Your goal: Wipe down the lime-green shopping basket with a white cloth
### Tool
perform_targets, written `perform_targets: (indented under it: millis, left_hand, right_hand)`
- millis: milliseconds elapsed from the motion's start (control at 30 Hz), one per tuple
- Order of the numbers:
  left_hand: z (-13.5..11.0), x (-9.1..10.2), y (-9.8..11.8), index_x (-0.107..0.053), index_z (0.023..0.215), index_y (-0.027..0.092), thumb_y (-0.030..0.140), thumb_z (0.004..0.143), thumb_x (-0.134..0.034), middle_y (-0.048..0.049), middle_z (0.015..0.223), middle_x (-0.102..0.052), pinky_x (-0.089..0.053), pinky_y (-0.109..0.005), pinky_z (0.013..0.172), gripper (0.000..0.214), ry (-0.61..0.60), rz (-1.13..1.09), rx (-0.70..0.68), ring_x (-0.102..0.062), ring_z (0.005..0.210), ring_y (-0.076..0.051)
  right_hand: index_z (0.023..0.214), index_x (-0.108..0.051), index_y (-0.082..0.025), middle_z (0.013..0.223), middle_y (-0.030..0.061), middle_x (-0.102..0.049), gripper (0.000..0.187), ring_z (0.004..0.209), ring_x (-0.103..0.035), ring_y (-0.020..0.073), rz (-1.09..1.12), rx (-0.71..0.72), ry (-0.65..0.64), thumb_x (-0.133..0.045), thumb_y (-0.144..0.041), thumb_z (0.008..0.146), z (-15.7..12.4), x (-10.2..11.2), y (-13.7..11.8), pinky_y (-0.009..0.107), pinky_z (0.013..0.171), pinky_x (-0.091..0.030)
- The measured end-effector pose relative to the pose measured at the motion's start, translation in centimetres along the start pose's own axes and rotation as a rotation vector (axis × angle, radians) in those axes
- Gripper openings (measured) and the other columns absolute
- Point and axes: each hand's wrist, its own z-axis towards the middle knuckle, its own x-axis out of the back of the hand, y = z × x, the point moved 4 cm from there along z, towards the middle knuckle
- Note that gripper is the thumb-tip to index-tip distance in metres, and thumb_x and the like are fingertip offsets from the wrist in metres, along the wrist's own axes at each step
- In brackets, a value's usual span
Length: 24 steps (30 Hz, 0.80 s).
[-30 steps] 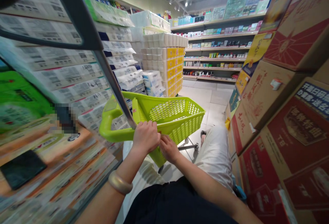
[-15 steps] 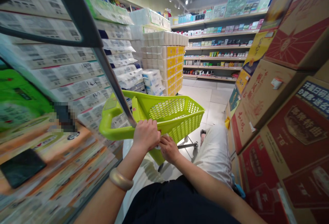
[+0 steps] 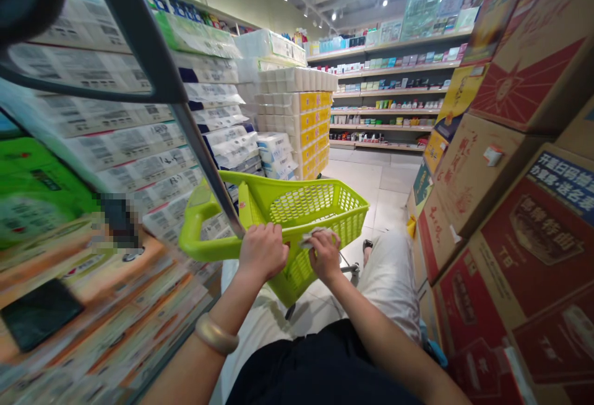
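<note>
A lime-green rolling shopping basket (image 3: 278, 269) stands in front of me, its perforated side facing me. My left hand (image 3: 263, 253) is closed over the near rim, right beside the foot of the basket's metal pull handle (image 3: 206, 163). My right hand (image 3: 326, 255) pinches a crumpled pale cloth or tissue (image 3: 315, 236) and presses it against the rim's near side, to the right of my left hand. The inside of the basket shows only its perforated walls and floor, as far as I can see.
Packs of paper products (image 3: 134, 145) are stacked on the left, with a dark phone-like slab (image 3: 41, 315) on an orange pack. Cardboard cartons (image 3: 482, 169) rise close on my right. Paper-roll packs (image 3: 297, 126) and stocked shelves (image 3: 390, 92) stand beyond the tiled floor (image 3: 364, 176).
My right hand has moved right and a little up along the rim with the cloth, away from my left hand. My left hand keeps its hold. The view has tipped slightly upward.
</note>
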Motion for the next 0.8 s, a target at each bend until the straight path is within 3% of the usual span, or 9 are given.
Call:
perform_targets:
  millis: [133, 267, 333, 400, 500, 567, 700, 800]
  left_hand:
    - [0.2, 0.1, 0.1, -0.065, 0.083, 0.012, 0.025, 0.077, -0.047, -0.0158, 0.079, -0.066, -0.040, -0.042, 0.072, 0.022, -0.003, 0.005, 0.004, -0.063, 0.080, -0.033]
    - [0.2, 0.2, 0.3, -0.064, 0.082, 0.013, 0.025, 0.077, -0.047, -0.0154, 0.078, -0.066, -0.040, -0.042, 0.072, 0.021, -0.008, 0.004, 0.008, -0.063, 0.079, -0.033]
    - [0.2, 0.2, 0.3, -0.064, 0.082, 0.013, 0.025, 0.077, -0.047, -0.0151, 0.078, -0.066, -0.040, -0.043, 0.072, 0.021, -0.008, 0.002, 0.007, -0.063, 0.079, -0.033]
    - [0.1, 0.1, 0.2, -0.064, 0.082, 0.013, 0.025, 0.077, -0.048, -0.0150, 0.078, -0.066, -0.040, -0.043, 0.072, 0.021, -0.008, 0.002, 0.009, -0.063, 0.079, -0.033]
    - [0.0, 0.1, 0.1, -0.065, 0.082, 0.012, 0.025, 0.076, -0.048, -0.0154, 0.077, -0.066, -0.040, -0.043, 0.072, 0.022, -0.005, 0.000, 0.014, -0.063, 0.080, -0.033]
    - [-0.1, 0.1, 0.0, -0.065, 0.083, 0.012, 0.025, 0.076, -0.048, -0.0155, 0.077, -0.066, -0.040, -0.043, 0.072, 0.022, -0.003, -0.001, 0.016, -0.063, 0.080, -0.033]
    - [-0.3, 0.0, 0.0, -0.065, 0.083, 0.012, 0.025, 0.076, -0.049, -0.0149, 0.077, -0.065, -0.040, -0.042, 0.072, 0.021, 0.002, -0.005, 0.010, -0.063, 0.080, -0.033]
    - [-0.3, 0.0, -0.1, -0.065, 0.083, 0.013, 0.025, 0.076, -0.049, -0.0148, 0.077, -0.065, -0.040, -0.042, 0.072, 0.021, 0.009, -0.003, 0.012, -0.063, 0.080, -0.033]
  right_hand:
    - [0.090, -0.065, -0.023, 0.102, 0.0038, -0.067, 0.025, 0.106, -0.054, 0.0201, 0.032, -0.220, 0.072, -0.048, -0.008, 0.080, 1.2, 1.3, 2.2, 0.040, 0.105, -0.020]
    - [0.094, -0.063, -0.023, 0.100, 0.0042, -0.067, 0.022, 0.102, -0.057, 0.0213, 0.184, -0.348, 0.114, -0.047, -0.015, 0.080, 1.6, 2.2, 1.3, 0.044, 0.105, -0.021]
    - [0.096, -0.060, -0.022, 0.098, 0.0045, -0.065, 0.020, 0.096, -0.057, 0.0208, 0.351, -0.439, 0.184, -0.046, -0.021, 0.082, 2.3, 3.1, 0.8, 0.041, 0.100, -0.030]
    - [0.096, -0.057, -0.021, 0.090, 0.0030, -0.063, 0.019, 0.083, -0.056, 0.0185, 0.603, -0.538, 0.214, -0.044, -0.026, 0.082, 3.3, 3.8, 0.8, 0.034, 0.084, -0.041]
    - [0.091, -0.054, -0.021, 0.075, -0.0018, -0.056, 0.018, 0.063, -0.049, 0.0139, 0.995, -0.683, 0.119, -0.047, -0.032, 0.078, 5.1, 3.9, 1.3, 0.025, 0.060, -0.040]
    - [0.089, -0.055, -0.021, 0.071, -0.0033, -0.055, 0.018, 0.058, -0.047, 0.0125, 1.092, -0.738, -0.037, -0.049, -0.031, 0.075, 6.3, 3.5, 1.7, 0.023, 0.055, -0.038]
    - [0.080, -0.062, -0.020, 0.071, -0.0023, -0.059, 0.014, 0.065, -0.052, 0.0146, 0.762, -0.601, -0.331, -0.049, -0.022, 0.074, 8.0, 2.7, 1.5, 0.025, 0.062, -0.040]
    - [0.085, -0.066, -0.022, 0.084, 0.0005, -0.065, 0.022, 0.083, -0.056, 0.0179, 0.438, -0.336, -0.320, -0.048, -0.013, 0.077, 8.9, 2.7, 0.3, 0.030, 0.078, -0.041]
